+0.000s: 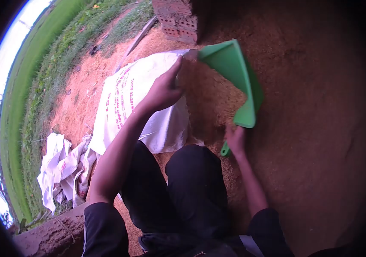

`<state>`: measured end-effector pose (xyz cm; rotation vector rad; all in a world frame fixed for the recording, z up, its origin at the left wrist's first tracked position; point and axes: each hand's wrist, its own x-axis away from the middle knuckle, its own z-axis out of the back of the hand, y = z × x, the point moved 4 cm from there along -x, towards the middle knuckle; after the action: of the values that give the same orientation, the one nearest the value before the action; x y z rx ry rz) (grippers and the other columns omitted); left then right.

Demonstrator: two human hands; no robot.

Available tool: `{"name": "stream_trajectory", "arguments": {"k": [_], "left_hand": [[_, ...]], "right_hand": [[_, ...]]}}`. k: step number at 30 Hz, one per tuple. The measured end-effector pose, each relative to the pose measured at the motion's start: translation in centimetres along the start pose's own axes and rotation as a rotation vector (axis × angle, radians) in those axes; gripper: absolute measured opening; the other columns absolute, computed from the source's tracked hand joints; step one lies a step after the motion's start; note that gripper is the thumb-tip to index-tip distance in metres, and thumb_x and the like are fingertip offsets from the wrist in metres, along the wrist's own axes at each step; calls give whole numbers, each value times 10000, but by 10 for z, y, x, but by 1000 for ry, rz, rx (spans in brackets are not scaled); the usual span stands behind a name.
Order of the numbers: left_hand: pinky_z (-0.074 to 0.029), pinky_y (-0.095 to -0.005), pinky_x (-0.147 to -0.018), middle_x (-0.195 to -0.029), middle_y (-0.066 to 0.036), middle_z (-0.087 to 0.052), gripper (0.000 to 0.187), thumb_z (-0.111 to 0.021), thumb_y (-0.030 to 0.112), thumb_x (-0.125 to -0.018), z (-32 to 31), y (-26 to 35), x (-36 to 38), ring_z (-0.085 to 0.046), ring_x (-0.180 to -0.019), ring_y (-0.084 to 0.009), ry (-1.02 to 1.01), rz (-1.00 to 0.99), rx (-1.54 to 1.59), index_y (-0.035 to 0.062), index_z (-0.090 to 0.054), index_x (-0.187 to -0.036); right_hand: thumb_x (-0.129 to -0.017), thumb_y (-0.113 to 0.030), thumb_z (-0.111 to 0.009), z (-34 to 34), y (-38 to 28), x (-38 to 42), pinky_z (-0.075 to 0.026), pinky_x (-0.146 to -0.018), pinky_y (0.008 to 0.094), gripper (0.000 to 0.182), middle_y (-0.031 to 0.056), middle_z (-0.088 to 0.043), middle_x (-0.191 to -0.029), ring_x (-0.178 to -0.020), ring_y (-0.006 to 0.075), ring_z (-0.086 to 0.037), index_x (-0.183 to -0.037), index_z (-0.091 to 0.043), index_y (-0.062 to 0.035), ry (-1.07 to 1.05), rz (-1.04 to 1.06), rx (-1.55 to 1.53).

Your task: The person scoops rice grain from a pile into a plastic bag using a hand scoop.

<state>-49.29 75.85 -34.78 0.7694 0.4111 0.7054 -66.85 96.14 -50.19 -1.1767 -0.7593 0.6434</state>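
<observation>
My left hand [165,91] is closed on the rim of a white woven sack [161,130] with red printing, its mouth turned toward the right. My right hand [235,139] grips the short handle of a green dustpan [228,60]. The dustpan is tilted on its side at the sack's mouth. Loose tan, grain-like material [223,94] lies in the dustpan and toward the sack's opening; its exact kind is too fine to make out. How full the sack is stays hidden.
Crumpled white sacks [65,171] lie at the left, beside a low ledge [54,233]. A stack of red hollow bricks [176,21] stands at the top. Reddish ground and green grass [41,77] stretch along the left. My dark-trousered knees [193,171] are close below the sack.
</observation>
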Motion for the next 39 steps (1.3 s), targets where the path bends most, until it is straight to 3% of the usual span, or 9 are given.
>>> {"name": "stream_trajectory", "arguments": {"k": [10, 11, 19, 21, 23, 29, 31, 35, 39], "left_hand": [[-297, -328, -1001, -1269, -251, -407, 772, -528, 30, -711, -19, -6, -7, -395, -1200, -307, -158, -11, 4, 46, -187, -1403], [-381, -352, -932, -1136, -286, -518, 775, -544, 62, -709, -18, -6, -6, -518, -1084, -343, -139, -30, -16, 56, -197, -1401], [-317, -340, -1012, -1275, -277, -423, 801, -548, 47, -695, -14, 0, -4, -408, -1214, -349, -122, 22, -37, 48, -173, -1404], [-311, -340, -1017, -1294, -273, -405, 808, -548, 46, -692, -16, -2, -6, -395, -1225, -350, -83, -30, -65, 49, -167, -1405], [-305, -340, -1023, -1313, -269, -386, 815, -548, 45, -689, -18, -3, -5, -381, -1236, -352, -50, -86, -91, 49, -160, -1407], [-289, -290, -1015, -1419, -215, -267, 843, -550, -7, -690, -21, 6, -4, -373, -1250, -255, -90, 9, -113, 40, -126, -1417], [-348, -336, -993, -1359, -248, -343, 845, -572, 45, -705, -19, 2, -4, -389, -1237, -332, -55, 17, -37, 55, -114, -1415], [-378, -310, -958, -1354, -225, -368, 813, -546, 5, -760, -2, -6, -4, -428, -1198, -242, 88, 30, 72, 64, -79, -1423], [-369, -301, -970, -1361, -224, -348, 824, -550, -28, -748, 18, -22, -6, -417, -1206, -237, 199, 88, 273, 33, -74, -1418]], "right_hand": [[-890, -224, -541, 138, 37, -172, -408, -402, 324, 309, 40, -496, -515, -416, 169, -519, -685, -509, 4, 519, 107, -8], [-886, -239, -544, 132, 28, -186, -414, -412, 323, 323, 45, -508, -514, -428, 167, -530, -674, -515, 2, 481, 41, 59], [-884, -312, -538, 21, 47, -117, -426, -430, 329, 361, 59, -545, -515, -459, 160, -568, -699, -549, -2, 21, 181, 258], [-887, -274, -538, -4, 36, -65, -417, -423, 311, 317, 58, -530, -508, -451, 147, -557, -714, -544, -8, -49, -86, 290], [-886, -249, -540, -23, 78, -40, -418, -424, 301, 282, 63, -514, -497, -438, 160, -549, -779, -525, 12, 31, 234, 233], [-872, -199, -554, -59, 46, 38, -422, -442, 333, 229, 108, -505, -549, -478, 196, -560, -871, -485, 19, -15, -121, 14], [-827, -193, -572, -70, 15, 49, -408, -459, 425, 237, 181, -540, -598, -521, 350, -573, -739, -502, 15, 187, 326, 145], [-805, -195, -565, -120, 5, 42, -401, -453, 454, 245, 203, -551, -591, -534, 396, -553, -682, -518, 12, 112, 591, 364], [-787, -184, -577, -147, -5, 9, -435, -501, 451, 189, 208, -556, -621, -610, 398, -578, -743, -548, -2, -136, 351, 322]]}}
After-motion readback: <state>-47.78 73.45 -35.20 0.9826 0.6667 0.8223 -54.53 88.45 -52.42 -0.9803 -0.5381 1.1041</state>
